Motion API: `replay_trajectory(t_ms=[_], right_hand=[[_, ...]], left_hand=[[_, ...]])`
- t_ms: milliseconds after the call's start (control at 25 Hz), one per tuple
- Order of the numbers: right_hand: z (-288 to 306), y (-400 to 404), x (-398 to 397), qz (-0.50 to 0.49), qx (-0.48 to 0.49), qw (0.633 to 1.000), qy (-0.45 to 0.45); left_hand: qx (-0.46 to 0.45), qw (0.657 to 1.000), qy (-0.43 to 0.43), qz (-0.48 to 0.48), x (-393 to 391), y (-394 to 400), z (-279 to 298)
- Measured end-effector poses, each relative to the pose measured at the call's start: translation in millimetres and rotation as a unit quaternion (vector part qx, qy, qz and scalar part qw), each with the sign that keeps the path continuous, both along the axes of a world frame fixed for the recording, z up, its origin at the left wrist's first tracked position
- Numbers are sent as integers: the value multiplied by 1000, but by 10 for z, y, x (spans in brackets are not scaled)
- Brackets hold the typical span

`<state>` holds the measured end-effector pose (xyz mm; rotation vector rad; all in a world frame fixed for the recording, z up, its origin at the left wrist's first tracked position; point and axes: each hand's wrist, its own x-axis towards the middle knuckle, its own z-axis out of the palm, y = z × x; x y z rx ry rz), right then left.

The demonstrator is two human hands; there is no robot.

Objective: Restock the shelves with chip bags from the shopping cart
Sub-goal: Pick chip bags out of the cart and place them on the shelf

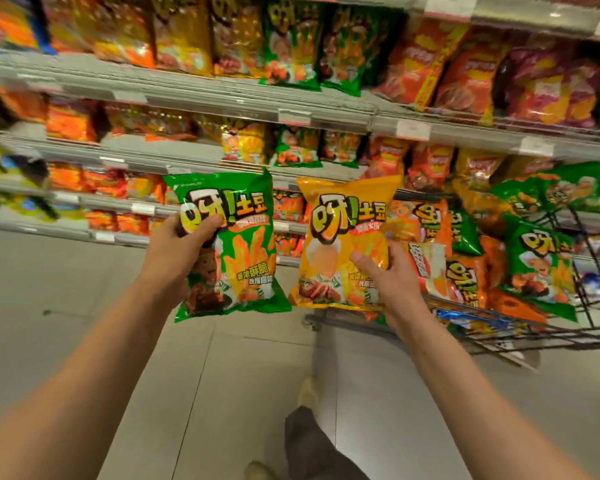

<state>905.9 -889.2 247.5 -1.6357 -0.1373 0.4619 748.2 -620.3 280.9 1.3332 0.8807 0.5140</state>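
Observation:
My left hand [179, 254] grips a green chip bag [243, 251] by its left edge, held upright in front of the shelves. My right hand [390, 275] holds a yellow chip bag [340, 237] by its lower right side, also upright, just left of the shopping cart [499, 336]. The wire cart at the right is piled with several green, orange and yellow chip bags [530, 258]. The shelves [222, 95] ahead carry rows of chip bags, with green and yellow ones of the same brand [293, 147] on the second tier.
Grey shelf rails with price tags [293, 116] run across the view. Red and purple bags [471, 77] fill the upper right shelf, orange bags [73, 123] the left ones. Grey tiled floor [84, 289] lies below, with my leg and shoes [309, 441] near the cart's front corner.

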Motion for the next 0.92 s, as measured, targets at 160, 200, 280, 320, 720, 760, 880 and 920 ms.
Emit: replay_trajectory(t_ms=[160,200,280,320,720,760,880,920], right_hand=[[-58,351,-77,41,-10,999,-9],[-73,431,-63,43,-7,999,-10],[-124,633,27,54,-5,999,-7],[-155,743,89,58,-3,998,-3],[-690,2204,994,76,18,992,100],[-743,2345,1075,80,12,991,111],[-880,2770,1306,99,-3,987,126],[-910,2894,1359,107,-9,986,130]], left_hand=[[17,1000,-3,25,-190,229,-40],[18,999,-5,28,-186,300,-42],[20,999,-4,37,-128,485,-67],[24,999,-4,40,-83,584,-93],[28,994,55,89,674,1973,-477],[22,994,60,91,743,2086,-486],[20,992,76,96,921,2403,-558],[20,991,84,101,961,2489,-578]])
